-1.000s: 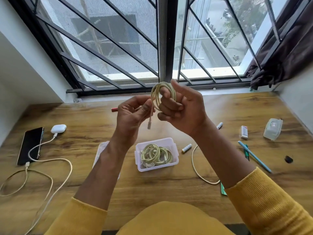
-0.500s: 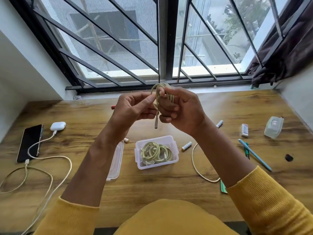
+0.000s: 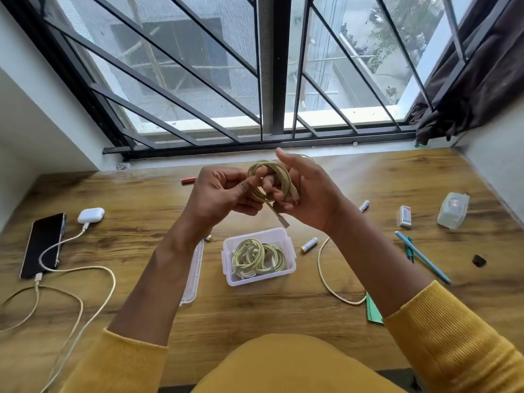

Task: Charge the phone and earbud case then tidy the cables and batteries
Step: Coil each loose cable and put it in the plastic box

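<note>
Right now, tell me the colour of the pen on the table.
Light blue pen, seen in the head view.

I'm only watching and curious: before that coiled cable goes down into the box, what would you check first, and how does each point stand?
1. Pale yellow coiled cable wound into loops: ok, looped round the right hand fingers.
2. Loose plug end tucked in: not ok, it hangs below the coil.
3. Left hand gripping the coil: ok, pinching its near side.
4. Clear plastic box open: ok, its clear lid lies beside it.
5. Room in the box: cannot tell, coiled cables already lie inside.
6. Path down clear: ok, the box sits below the hands.
</note>
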`<state>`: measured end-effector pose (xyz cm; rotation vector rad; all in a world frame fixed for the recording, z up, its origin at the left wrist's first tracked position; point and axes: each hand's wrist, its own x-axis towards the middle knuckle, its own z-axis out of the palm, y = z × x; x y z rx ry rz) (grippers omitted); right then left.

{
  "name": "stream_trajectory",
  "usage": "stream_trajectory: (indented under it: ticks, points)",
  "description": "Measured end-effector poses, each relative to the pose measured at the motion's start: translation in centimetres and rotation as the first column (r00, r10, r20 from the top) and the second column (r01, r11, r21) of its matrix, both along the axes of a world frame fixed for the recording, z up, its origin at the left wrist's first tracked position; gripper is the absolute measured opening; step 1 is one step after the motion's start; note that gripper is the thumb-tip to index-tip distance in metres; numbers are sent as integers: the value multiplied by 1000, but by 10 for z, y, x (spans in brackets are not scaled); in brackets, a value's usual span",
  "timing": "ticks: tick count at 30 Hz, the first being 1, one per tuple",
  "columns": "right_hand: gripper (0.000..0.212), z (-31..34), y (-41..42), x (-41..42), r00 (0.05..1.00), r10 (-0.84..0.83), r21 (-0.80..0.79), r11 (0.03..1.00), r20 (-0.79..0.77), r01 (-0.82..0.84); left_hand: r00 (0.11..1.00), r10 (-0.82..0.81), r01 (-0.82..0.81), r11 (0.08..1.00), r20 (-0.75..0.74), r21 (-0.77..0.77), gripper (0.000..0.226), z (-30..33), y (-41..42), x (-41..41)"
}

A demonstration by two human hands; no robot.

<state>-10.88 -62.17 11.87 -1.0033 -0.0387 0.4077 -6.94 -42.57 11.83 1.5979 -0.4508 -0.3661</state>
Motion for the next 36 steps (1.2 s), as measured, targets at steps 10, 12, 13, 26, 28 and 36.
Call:
stream_trajectory:
  ticks: [10,12,13,26,28,36]
  points:
    - [21,-15,-7,-3,899,-288,-395,823,330,408,977,211,-210,977,-40,20,9,-15,13,4]
    - [16,-17,-7,0,850,-290,-474,729,440,494,978,205,-204,978,-33,40,9,-15,15,4]
    - [14,-18,-7,1,823,-291,-499,681,488,537,981,193,-191,980,-30,46,10,-14,16,4]
    - [9,-25,2,7,754,-219,-546,569,620,615,990,-13,9,1000,-140,-30,15,-8,14,-4]
    - [13,-24,2,6,785,-230,-500,661,574,560,993,47,-45,999,-111,15,12,-11,13,-1]
    - [20,-34,3,2,904,-238,-409,830,354,379,979,201,-203,959,31,197,9,-24,11,3]
